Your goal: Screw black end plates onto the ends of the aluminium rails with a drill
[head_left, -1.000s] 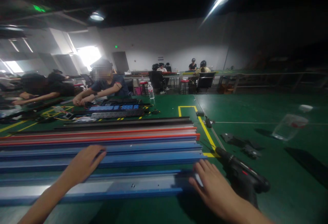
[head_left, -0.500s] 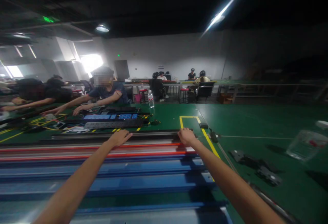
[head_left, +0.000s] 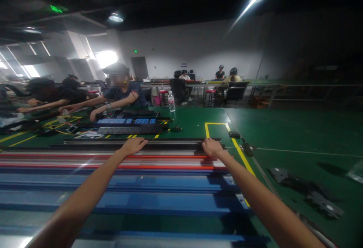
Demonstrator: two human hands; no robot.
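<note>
Has a pale metal channel with blue edges (head_left: 170,241) lying nearest on the green tabletop (head_left: 283,127), running left to right and cut off by the near edge of view. Has two wide blue metal channels (head_left: 181,201) just beyond, roughly parallel, crossed by both bare forearms and by a dark shadow near their right ends. At near right, shows a dark, blurred tool-like object (head_left: 314,231) partly behind the right forearm, too unclear to name. Farther along that side, has black plastic parts with pale round spots (head_left: 323,204) lying loosely.

Past the blue channels, has long red-edged metal strips (head_left: 170,161), then slim black and grey metal rails (head_left: 172,142). Rests left hand (head_left: 134,145) and right hand (head_left: 212,147) palm down over these rails, well apart from each other, the right near the rails' right end. Cannot tell whether the fingers are closed on a rail.

To the right of the rails, shows a yellow tape outline (head_left: 216,124) with a small black block (head_left: 235,134) on its right side. Farther left, has a long black power strip with a grey face (head_left: 129,129) and a row of blue sockets (head_left: 141,121), with a clear bottle with a red label (head_left: 171,102) upright beyond. At far left, shows a person in a dark blue shirt (head_left: 133,93) reaching toward loose wires (head_left: 66,123).
</note>
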